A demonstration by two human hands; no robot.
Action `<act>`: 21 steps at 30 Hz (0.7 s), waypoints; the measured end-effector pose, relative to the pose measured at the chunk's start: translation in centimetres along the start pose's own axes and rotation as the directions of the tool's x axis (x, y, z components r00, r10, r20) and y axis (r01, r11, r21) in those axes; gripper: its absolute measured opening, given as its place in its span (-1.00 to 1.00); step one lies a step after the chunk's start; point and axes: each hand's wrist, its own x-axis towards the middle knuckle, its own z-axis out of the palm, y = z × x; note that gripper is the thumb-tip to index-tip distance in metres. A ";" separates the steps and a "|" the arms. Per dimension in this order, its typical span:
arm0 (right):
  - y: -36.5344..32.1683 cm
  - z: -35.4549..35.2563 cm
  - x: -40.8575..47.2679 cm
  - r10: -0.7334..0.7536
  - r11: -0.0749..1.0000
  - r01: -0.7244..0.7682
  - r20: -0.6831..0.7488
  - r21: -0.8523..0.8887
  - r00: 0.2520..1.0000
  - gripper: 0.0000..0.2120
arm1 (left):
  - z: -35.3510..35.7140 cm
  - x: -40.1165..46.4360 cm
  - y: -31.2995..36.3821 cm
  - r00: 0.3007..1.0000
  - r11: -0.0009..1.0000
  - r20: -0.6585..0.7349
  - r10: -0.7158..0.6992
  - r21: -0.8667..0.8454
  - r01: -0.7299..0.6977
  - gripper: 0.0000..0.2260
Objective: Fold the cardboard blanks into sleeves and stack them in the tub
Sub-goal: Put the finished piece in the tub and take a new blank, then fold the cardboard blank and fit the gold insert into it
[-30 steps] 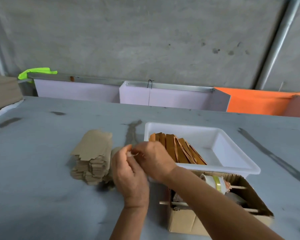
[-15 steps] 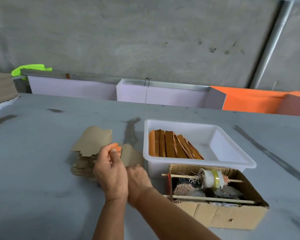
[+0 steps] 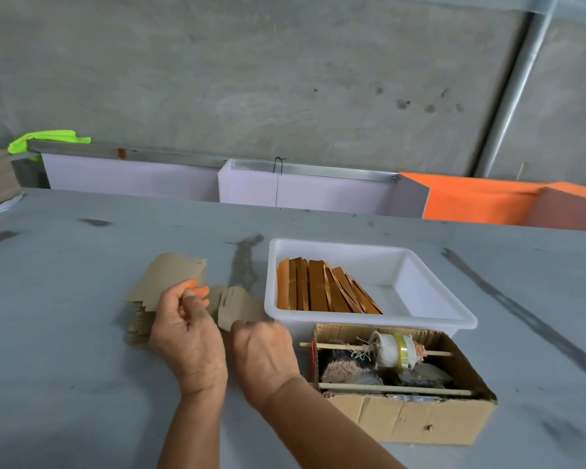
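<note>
Head view: both hands low centre on the grey table (image 3: 65,333), side by side, just apart.

Left hand (image 3: 188,336): fingers curled, thumb and fingertips (image 3: 200,292) (orange caps on them) pinching the near edge of the cardboard blank (image 3: 241,308) at its left end. It sits over the right edge of the blank stack (image 3: 164,286), hiding the stack's near right corner.

Right hand (image 3: 266,353): back of hand up, fingers curled under onto the blank's near right edge. Looks like it grips the blank, but the fingertips are hidden, so grip type can't be confirmed.

Blank: brown, die-cut with a slot, lies mostly flat on the table between the two hands and just beyond them. Its right edge reaches almost to the left wall of the tub (image 3: 372,247); can't tell if it touches.

Stack of unfolded blanks: left of the hands, top sheet skewed, lower sheets fanned out at the near side.

Tub: white, right of the blank, beyond the right hand. Folded orange sleeves (image 3: 322,292) stand on edge in a row along its left half, the rightmost ones leaning over. Right half of the tub shows bare floor.

Cardboard box (image 3: 413,414): open, touching the tub's near wall, just right of the right wrist. Two thin sticks (image 3: 386,389) span it; a tape-wrapped spool (image 3: 394,348) sits on the far stick.
</note>
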 end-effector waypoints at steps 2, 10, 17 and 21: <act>-0.1 -1.5 0.1 0.053 0.995 -0.044 -0.102 0.092 0.993 -0.82 | 0.1 -0.3 0.8 0.999 0.999 0.023 0.038 0.030 -0.039 -0.81; 4.6 -6.6 -4.9 0.575 0.590 -0.315 -0.112 0.743 0.811 -0.67 | -0.8 -1.1 3.3 0.939 0.981 0.296 -0.177 0.127 0.145 -0.86; 7.3 -7.0 -12.2 0.627 0.079 -0.388 0.257 0.918 0.735 -0.82 | -1.9 -5.0 6.0 0.707 0.876 0.551 -0.444 0.101 0.471 -0.85; 8.4 -7.3 -15.1 0.645 0.084 -0.278 0.160 0.957 0.747 -0.88 | -2.4 -7.4 7.0 0.662 0.892 0.624 -0.416 0.137 0.431 -0.83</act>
